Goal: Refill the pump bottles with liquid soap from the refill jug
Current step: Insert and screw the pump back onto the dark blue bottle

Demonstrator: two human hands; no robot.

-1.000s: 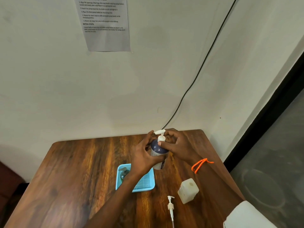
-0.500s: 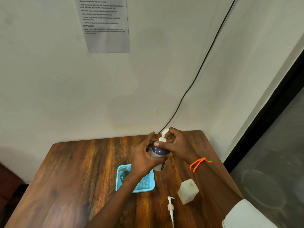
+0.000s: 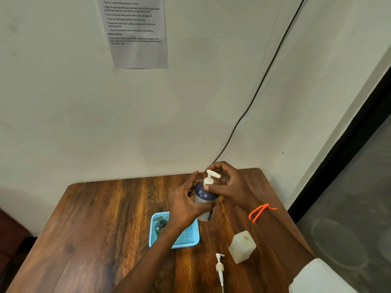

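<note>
A pump bottle point(image 3: 204, 197) with a dark blue shoulder and pale body stands upright on the wooden table point(image 3: 101, 225), near its far edge. My left hand point(image 3: 187, 205) wraps around the bottle's body. My right hand point(image 3: 227, 186) curls around the white pump head point(image 3: 211, 178), thumb against its collar. A translucent square refill jug point(image 3: 242, 246) stands to the right, nearer me, its top showing no cap. A loose white pump head with its tube point(image 3: 220, 268) lies flat on the table in front of the jug.
A light blue mesh tray point(image 3: 186, 237) lies under my left forearm and holds a small dark pump bottle point(image 3: 160, 226). A black cable point(image 3: 264, 81) runs down the wall behind the table. A printed sheet point(image 3: 135, 30) hangs on the wall.
The pump head's spout has turned between my right fingers, from pointing left to pointing right. My left hand keeps its hold on the bottle, which stays in place.
</note>
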